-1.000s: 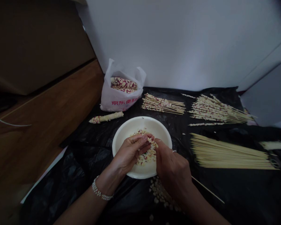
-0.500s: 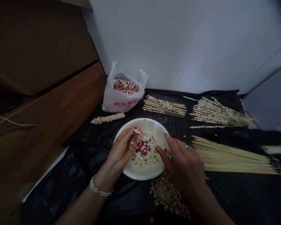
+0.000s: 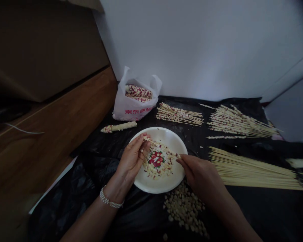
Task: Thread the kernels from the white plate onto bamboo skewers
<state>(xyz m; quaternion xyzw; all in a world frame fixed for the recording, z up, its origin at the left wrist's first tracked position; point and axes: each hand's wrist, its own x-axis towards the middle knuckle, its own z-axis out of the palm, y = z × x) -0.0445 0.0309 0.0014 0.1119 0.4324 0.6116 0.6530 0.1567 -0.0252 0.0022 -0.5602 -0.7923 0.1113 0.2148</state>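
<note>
A white bowl (image 3: 175, 139) with a red floral print holds loose pale and dark-red kernels (image 3: 166, 166). Over its left side, the fingers of my left hand (image 3: 133, 153) pinch the end of a thin skewer (image 3: 155, 144) near some threaded kernels. My right hand (image 3: 198, 168) is at the bowl's right rim, thumb and forefinger closed on the skewer's other part, where more kernels show. The middle of the skewer lies above the loose kernels.
Behind the bowl stand a white plastic bag (image 3: 135, 109) of corn cobs and a partly stripped cob (image 3: 121, 126). Kernel-covered skewers (image 3: 179, 114) lie at the back, bare skewers (image 3: 252, 169) at the right. Round pale pieces (image 3: 185, 208) are heaped in front on black plastic (image 3: 141, 215).
My right hand has closed its thumb and fingers at the bowl's right rim, where they were spread apart over the bowl. The view has shifted slightly.
</note>
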